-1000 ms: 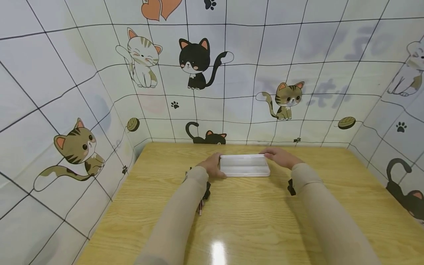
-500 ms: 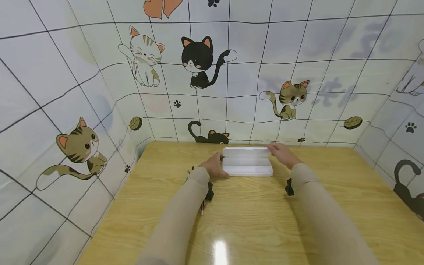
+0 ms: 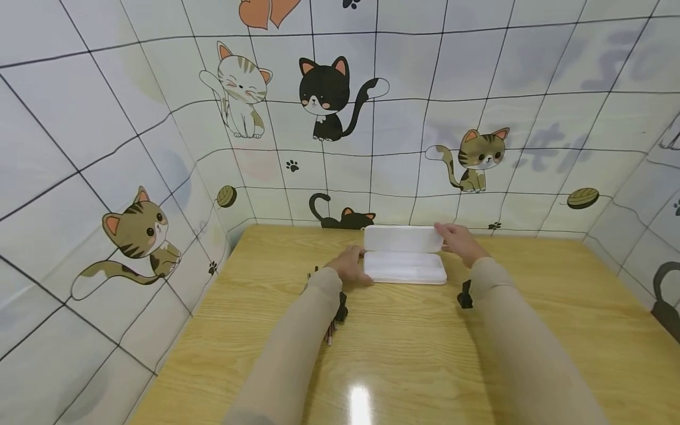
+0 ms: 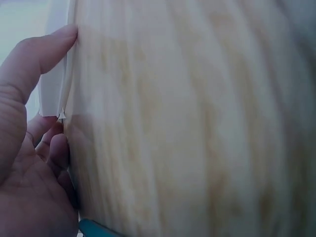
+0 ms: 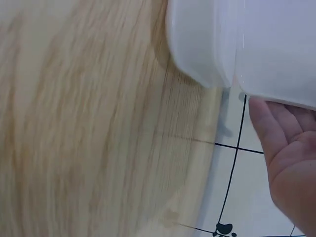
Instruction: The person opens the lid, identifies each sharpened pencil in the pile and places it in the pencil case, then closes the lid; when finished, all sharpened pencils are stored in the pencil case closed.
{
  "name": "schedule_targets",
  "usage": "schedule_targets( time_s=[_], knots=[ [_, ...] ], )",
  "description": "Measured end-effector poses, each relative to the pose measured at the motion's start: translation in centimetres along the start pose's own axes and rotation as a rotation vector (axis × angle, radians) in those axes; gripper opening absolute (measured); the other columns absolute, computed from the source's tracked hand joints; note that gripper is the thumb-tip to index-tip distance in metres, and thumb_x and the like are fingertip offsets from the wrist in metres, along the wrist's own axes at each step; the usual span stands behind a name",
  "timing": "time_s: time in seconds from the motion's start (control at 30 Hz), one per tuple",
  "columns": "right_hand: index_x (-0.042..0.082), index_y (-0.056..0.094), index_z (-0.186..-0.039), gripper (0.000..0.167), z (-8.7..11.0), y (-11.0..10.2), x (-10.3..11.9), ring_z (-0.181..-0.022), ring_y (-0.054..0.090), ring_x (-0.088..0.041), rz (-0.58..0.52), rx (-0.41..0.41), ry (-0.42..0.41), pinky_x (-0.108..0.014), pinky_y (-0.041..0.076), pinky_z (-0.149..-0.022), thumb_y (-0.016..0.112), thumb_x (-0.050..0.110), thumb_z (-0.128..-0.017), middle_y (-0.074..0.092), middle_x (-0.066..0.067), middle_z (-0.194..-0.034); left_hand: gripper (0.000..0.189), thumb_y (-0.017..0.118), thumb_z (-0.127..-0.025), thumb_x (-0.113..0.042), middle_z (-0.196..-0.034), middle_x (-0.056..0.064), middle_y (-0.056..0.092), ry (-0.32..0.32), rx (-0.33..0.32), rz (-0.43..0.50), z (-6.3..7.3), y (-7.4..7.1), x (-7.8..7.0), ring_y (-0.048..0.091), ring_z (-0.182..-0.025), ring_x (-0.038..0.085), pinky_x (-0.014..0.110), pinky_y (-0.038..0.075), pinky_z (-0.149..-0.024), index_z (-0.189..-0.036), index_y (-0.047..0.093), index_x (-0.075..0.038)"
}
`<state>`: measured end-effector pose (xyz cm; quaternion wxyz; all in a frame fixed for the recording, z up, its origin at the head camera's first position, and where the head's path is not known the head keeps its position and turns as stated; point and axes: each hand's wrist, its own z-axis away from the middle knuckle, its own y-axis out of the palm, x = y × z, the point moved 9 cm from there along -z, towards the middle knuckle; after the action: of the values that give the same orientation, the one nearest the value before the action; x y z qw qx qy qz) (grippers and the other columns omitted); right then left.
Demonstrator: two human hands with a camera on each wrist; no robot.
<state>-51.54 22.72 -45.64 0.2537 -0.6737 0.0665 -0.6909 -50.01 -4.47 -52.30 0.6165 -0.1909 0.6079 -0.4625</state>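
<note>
A long white plastic pencil case (image 3: 405, 275) sits near the back of the table, its hinged lid (image 3: 402, 239) standing raised toward the wall. No contents show in its tray. My left hand (image 3: 350, 265) grips the left end of the case; in the left wrist view the thumb (image 4: 59, 47) lies along one edge and the other fingers curl round the far side. At the lid's right end, my right hand (image 3: 461, 243) holds the edge. The right wrist view has its fingers (image 5: 266, 126) reaching behind the lid, the tips hidden.
Several thin pencil-like sticks (image 3: 330, 335) lie beside the left forearm, mostly covered by the sleeve. Black wrist-camera mounts (image 3: 465, 295) hang at both wrists. A cloth wall (image 3: 404, 171) with printed cats stands right behind the wooden table (image 3: 409, 348).
The lid has swung up and back from nearly closed to wide raised, with my right hand moving away along with it. My left hand has kept its hold on the case.
</note>
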Motion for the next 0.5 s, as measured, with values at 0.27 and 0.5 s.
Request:
schedule_targets(
  time_s=[0.27, 0.5],
  knots=[
    [-0.009, 0.025, -0.156, 0.072, -1.0, 0.1, 0.4, -0.139, 0.038, -0.049, -0.050, -0.069, 0.081, -0.056, 0.038, -0.112, 0.031, 0.046, -0.110, 0.029, -0.031, -0.159, 0.089, 0.088, -0.078, -0.040, -0.153, 0.004, 0.037, 0.016, 0.020, -0.003, 1.0, -0.3, -0.9, 0.038, -0.140, 0.021, 0.040, 0.037, -0.113, -0.149, 0.042, -0.015],
    [-0.008, 0.021, -0.157, 0.075, -2.1, -0.3, -0.2, -0.132, 0.045, -0.043, 0.025, -0.088, 0.206, -0.051, 0.046, -0.106, 0.030, 0.049, -0.109, 0.032, -0.030, -0.157, 0.087, 0.088, -0.078, -0.040, -0.152, 0.004, 0.037, 0.024, 0.028, 0.005, 1.2, -0.4, -1.0, 0.039, -0.140, 0.021, 0.040, 0.038, -0.112, -0.148, 0.042, -0.015]
  ],
)
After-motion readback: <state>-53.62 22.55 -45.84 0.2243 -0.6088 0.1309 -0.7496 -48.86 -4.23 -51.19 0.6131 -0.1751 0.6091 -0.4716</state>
